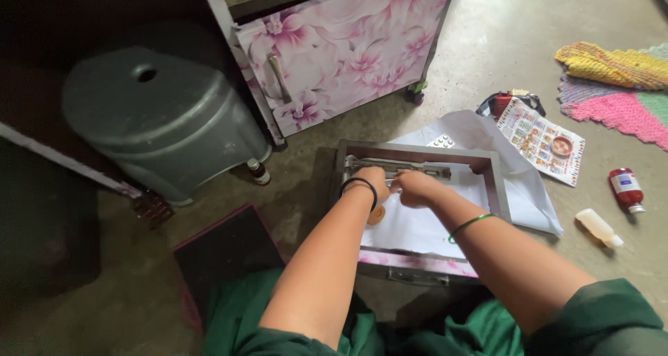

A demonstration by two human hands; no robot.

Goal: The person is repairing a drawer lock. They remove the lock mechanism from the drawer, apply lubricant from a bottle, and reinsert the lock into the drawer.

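Note:
A drawer [495,182] with a floral front lies on the floor in front of me, lined with white paper [417,227]. Both my hands are inside it near its far wall. My left hand [376,180], with a black bangle at the wrist, and my right hand [412,187], with a green bangle on the forearm, are closed together around a metal tool [400,168] that lies along the back of the drawer. A small round brown object [376,216] sits on the paper under my left wrist.
A grey plastic stool [156,116] stands at left beside a floral cabinet [341,46]. A small dark bottle [258,171] stands near it. To the right lie white paper, a blister pack [441,141], a printed leaflet [543,140], a red bottle [627,189], a pale bottle [598,227] and crocheted mats [616,84].

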